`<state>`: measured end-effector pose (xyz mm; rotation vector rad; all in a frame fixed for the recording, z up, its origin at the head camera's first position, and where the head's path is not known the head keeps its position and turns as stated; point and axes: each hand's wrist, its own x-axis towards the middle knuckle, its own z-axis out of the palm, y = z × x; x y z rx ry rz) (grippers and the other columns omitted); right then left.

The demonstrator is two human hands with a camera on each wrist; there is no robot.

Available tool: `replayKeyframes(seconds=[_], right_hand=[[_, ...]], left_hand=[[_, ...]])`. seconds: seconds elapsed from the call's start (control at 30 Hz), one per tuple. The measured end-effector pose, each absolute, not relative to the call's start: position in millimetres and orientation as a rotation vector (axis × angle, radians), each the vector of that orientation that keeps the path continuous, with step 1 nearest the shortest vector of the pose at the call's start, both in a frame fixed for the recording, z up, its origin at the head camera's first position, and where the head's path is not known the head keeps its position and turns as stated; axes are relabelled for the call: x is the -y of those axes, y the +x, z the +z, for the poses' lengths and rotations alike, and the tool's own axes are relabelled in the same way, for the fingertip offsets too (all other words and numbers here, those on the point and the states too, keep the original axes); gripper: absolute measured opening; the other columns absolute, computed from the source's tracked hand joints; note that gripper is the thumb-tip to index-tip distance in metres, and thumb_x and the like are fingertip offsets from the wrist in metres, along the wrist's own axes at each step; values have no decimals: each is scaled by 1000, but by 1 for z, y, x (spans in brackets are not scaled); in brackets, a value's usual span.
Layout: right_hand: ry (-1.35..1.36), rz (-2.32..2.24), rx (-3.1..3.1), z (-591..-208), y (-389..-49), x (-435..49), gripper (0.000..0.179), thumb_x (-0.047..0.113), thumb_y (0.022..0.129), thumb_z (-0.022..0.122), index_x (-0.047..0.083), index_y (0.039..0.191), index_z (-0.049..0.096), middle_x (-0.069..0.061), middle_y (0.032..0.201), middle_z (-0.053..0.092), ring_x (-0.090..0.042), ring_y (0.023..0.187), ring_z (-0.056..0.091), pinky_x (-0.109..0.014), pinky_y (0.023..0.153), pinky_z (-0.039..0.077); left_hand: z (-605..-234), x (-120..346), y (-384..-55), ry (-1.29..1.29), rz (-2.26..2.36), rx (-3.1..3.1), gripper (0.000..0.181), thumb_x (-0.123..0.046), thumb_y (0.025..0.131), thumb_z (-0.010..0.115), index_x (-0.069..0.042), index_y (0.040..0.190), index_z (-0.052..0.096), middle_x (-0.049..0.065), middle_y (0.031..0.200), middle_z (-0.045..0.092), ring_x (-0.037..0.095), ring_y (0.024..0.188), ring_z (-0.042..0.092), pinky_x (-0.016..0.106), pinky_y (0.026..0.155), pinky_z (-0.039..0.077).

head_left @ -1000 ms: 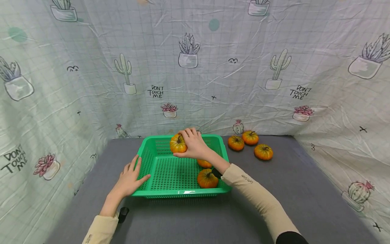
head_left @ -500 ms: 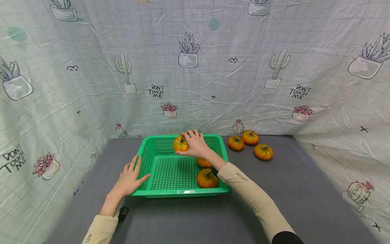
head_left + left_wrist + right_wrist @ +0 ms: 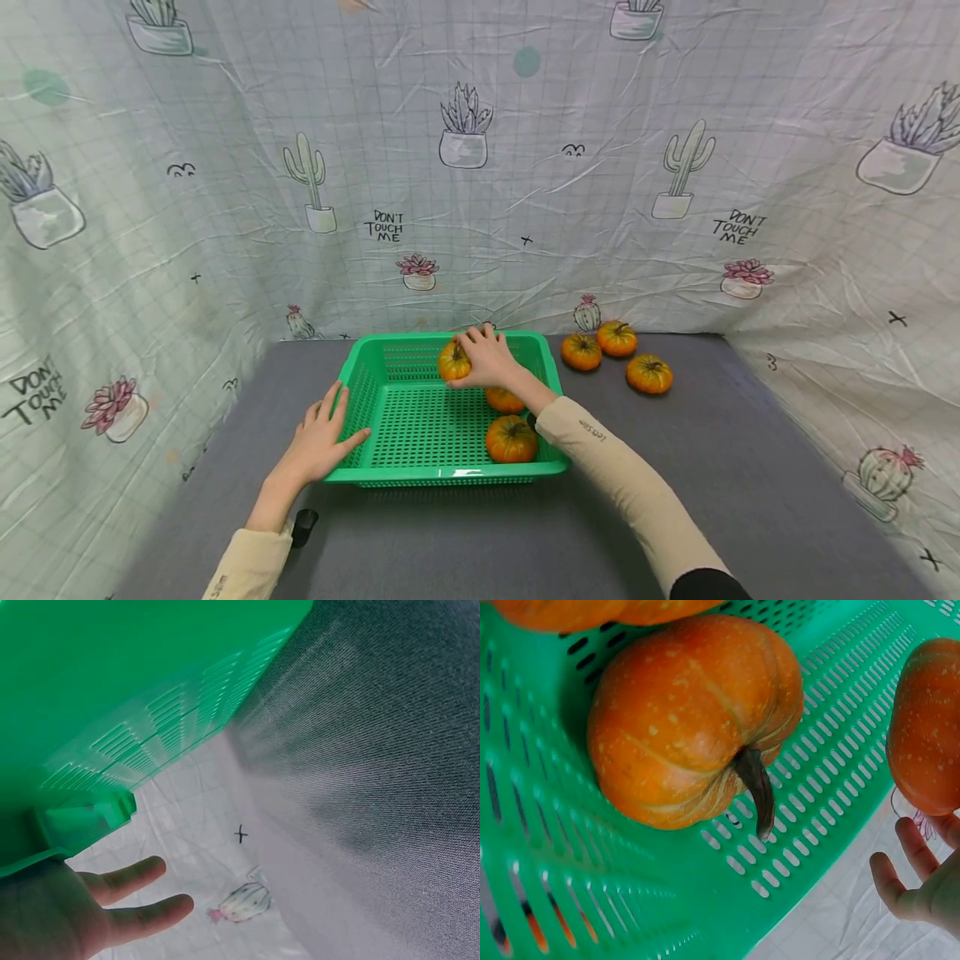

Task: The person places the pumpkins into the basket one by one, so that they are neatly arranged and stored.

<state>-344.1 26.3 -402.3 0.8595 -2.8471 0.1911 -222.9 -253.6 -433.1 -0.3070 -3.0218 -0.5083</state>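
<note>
A small orange pumpkin point(image 3: 453, 362) with yellow streaks is gripped by my right hand point(image 3: 486, 360) over the back part of a green slotted plastic basket point(image 3: 457, 476). The right wrist view shows this held pumpkin point(image 3: 930, 727) at its right edge. Inside the basket, along its right side, lie a front pumpkin point(image 3: 512, 440) and a second pumpkin point(image 3: 504, 400), partly hidden by my right forearm. A dark stem shows on the large pumpkin point(image 3: 690, 724) in the right wrist view. My left hand point(image 3: 318, 442), fingers spread, rests against the basket's left rim.
Three more pumpkins sit on the grey table point(image 3: 450, 542) behind and right of the basket: a left one point(image 3: 581, 352), a rear one point(image 3: 617, 338) and a right one point(image 3: 649, 374). A cactus-printed cloth point(image 3: 525, 192) encloses the back and sides.
My right hand has moved a little right with the pumpkin, and slightly lower in the head view. The left hand and basket have stayed in place.
</note>
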Motion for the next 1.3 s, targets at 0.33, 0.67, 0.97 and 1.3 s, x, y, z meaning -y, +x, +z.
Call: replayKeyframes(seconds=[0.33, 0.67, 0.97, 1.3], right_hand=[[897, 49, 2904, -407, -346, -25, 73, 66, 70, 57, 21, 127, 43, 1, 122, 49, -22, 100, 36, -39, 77, 30], [913, -27, 2956, -412, -345, -26, 71, 62, 65, 67, 24, 122, 48, -5, 112, 45, -24, 100, 34, -37, 73, 27], [920, -68, 2948, -415, -348, -28, 72, 58, 63, 70, 24, 122, 46, -1, 113, 49, -22, 97, 34, -36, 72, 25], [902, -76, 2957, -417, -350, -26, 69, 62, 67, 65, 22, 119, 45, -1, 112, 56, -24, 100, 38, -39, 74, 28]], left_hand=[[-433, 253, -222, -311, -515, 3009, 82, -51, 88, 43, 1, 143, 12, 20, 148, 5, 51, 127, 16, 68, 92, 22], [-434, 253, -222, -313, -519, 3013, 84, -56, 88, 40, 1, 143, 10, 20, 148, 5, 51, 127, 15, 69, 91, 22], [-434, 253, -222, -325, -525, 3009, 84, -55, 88, 40, 1, 143, 11, 20, 149, 5, 51, 127, 17, 68, 91, 22], [-433, 253, -222, -313, -526, 3016, 83, -54, 89, 40, 0, 143, 10, 20, 149, 4, 51, 128, 15, 68, 92, 21]])
